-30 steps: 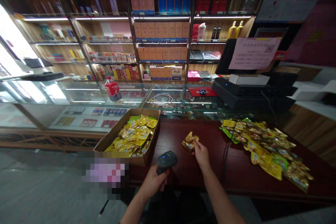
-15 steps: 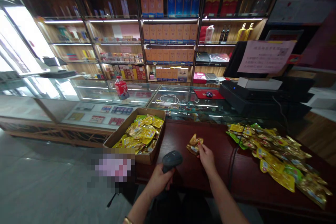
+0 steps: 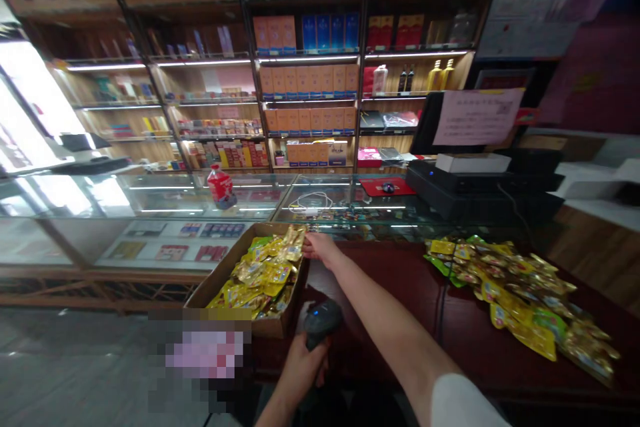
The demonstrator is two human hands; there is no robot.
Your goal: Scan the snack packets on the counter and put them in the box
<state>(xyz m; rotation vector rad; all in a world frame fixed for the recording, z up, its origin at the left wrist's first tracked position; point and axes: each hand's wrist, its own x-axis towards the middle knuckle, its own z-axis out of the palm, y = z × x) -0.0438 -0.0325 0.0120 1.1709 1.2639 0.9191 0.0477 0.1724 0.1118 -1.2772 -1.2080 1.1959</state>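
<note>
My left hand [image 3: 306, 361] is wrapped round the handle of a dark barcode scanner [image 3: 323, 321], held low over the counter's near edge, with a small blue light on its top. My right hand [image 3: 319, 247] reaches across to the far right corner of a cardboard box [image 3: 278, 328]. Its fingers are closed on a shiny gold snack packet [image 3: 294, 240] at the box rim. Yellow, gold and green snack packets [image 3: 250, 277] fill the box. Where the held packet's lower end meets the others is hard to make out.
A spread heap of similar packets [image 3: 505, 287] lies on the right of the dark red counter [image 3: 385, 287], with a black cable crossing nearby. Behind are a glass display case [image 3: 250, 197], a red bottle [image 3: 221, 185], a mouse [image 3: 389, 187] and a monitor with a paper sheet [image 3: 475, 117].
My right hand has carried the gold packet from mid-counter leftward and away to the box. My left hand still grips the scanner, slightly lower in view. The camera view has tilted up.
</note>
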